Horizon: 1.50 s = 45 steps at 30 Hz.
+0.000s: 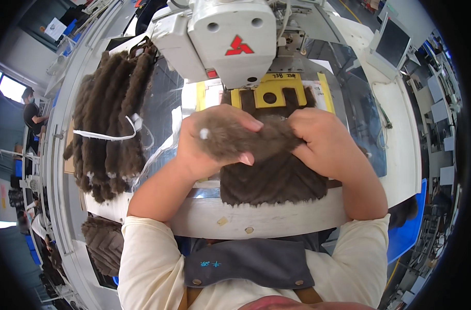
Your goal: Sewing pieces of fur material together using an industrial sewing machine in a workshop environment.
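My left hand (196,139) is wrapped round a fluffy brown fur piece (225,135), its thumb on top and a fingertip showing below. A small white spot shows at the fur's left end. My right hand (318,137) grips the other end with curled fingers. Beneath lies a flat dark brown fur panel (271,178) with slanted ridges, reaching over the table's front edge. Behind my hands, a yellow template (279,85) with a round hole and slots sits under the head of a white sewing machine (233,41).
At the left, a stack of brown fur pieces (109,113) has a white strip (103,136) across it. More ridged fur (103,245) lies below it. A screen (393,41) stands at the far right, and a blue bin (411,227) beside my right arm. Another person (34,116) is far left.
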Each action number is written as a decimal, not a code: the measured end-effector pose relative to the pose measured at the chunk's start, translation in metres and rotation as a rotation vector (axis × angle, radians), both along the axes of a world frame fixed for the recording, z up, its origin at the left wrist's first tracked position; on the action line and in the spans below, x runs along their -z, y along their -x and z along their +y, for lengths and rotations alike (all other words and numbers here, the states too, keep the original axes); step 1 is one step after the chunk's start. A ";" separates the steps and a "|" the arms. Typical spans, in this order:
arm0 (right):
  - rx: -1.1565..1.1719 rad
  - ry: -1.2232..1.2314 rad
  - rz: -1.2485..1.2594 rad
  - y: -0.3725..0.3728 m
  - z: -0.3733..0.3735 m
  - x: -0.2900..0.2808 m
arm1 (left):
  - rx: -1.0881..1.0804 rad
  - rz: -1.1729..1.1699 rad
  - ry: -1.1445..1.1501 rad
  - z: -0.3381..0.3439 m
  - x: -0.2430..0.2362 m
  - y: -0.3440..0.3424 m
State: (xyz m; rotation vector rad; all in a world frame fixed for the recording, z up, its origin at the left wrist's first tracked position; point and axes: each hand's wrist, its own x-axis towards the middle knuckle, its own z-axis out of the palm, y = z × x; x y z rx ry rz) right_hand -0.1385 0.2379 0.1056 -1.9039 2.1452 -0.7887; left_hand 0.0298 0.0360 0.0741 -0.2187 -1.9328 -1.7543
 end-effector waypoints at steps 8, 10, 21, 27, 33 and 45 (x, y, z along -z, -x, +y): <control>-0.087 -0.139 -0.053 0.009 -0.008 0.007 | -0.091 0.063 0.372 0.005 -0.008 -0.005; -0.085 -0.146 -0.056 0.006 -0.008 0.009 | -0.133 0.063 0.460 0.010 -0.006 -0.004; 0.025 0.306 -0.304 -0.039 -0.004 -0.009 | -0.415 0.279 0.927 0.017 0.018 0.005; 0.095 0.164 -0.273 -0.043 -0.004 -0.005 | -0.423 0.296 1.088 0.021 0.023 0.004; 0.116 0.218 -0.074 -0.046 -0.005 0.003 | -0.425 0.314 1.162 0.025 0.029 0.008; 0.036 0.135 -0.216 -0.039 -0.003 -0.006 | -0.376 0.193 1.032 0.028 0.023 0.008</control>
